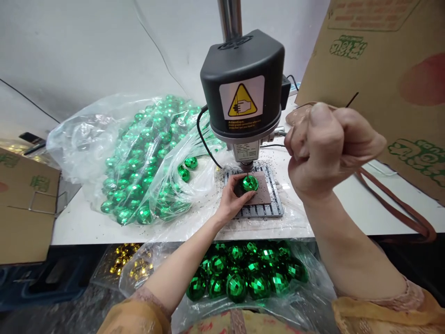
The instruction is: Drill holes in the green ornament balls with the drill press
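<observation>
Beside the drill (pixel 242 93), right hand (pixel 327 146) clenches, contents unclear.

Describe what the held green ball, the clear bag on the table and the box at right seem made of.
Ball: probably plastic with a shiny metallic green coating; its facets glint.
Bag: thin, glossy plastic film, judging by its see-through creases.
Box: likely matt brown cardboard, from its colour and printed sides.

We see even, bright light, glints on the green balls (pixel 237 285) (glare streaks the plastic bag (pixel 81 144) too), dimness below the bench (pixel 83 229), and wide-angle stretching toward the edges.
</observation>
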`<state>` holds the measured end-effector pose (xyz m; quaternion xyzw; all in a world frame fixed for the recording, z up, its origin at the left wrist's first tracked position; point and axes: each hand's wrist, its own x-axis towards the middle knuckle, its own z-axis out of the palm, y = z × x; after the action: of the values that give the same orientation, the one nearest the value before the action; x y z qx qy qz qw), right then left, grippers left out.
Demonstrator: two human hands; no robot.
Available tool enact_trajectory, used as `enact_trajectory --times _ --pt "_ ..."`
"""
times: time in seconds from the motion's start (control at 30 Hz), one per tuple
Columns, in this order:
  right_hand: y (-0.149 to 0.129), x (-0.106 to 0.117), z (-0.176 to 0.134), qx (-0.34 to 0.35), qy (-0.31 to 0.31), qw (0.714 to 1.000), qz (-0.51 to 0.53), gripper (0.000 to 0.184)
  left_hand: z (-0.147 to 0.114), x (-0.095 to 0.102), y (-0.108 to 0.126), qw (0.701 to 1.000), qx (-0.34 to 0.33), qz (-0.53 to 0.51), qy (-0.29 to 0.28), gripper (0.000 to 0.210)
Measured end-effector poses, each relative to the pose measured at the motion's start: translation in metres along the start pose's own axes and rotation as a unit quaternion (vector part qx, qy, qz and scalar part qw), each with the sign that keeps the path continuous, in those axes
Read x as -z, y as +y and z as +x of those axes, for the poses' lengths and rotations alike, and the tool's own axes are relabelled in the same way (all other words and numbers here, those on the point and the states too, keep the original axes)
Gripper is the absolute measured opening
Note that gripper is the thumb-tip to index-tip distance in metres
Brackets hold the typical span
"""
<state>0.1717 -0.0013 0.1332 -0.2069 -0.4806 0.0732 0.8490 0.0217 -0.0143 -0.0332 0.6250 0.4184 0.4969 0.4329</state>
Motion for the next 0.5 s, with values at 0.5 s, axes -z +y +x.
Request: enact_trajectory --times 0.5 --pt "0.005 0.006 -0.016 0.060 0.012 0.998 0.010 0.050 -0.001 0.001 0.002 1.000 -0.011 0.002 -0.003 0.057"
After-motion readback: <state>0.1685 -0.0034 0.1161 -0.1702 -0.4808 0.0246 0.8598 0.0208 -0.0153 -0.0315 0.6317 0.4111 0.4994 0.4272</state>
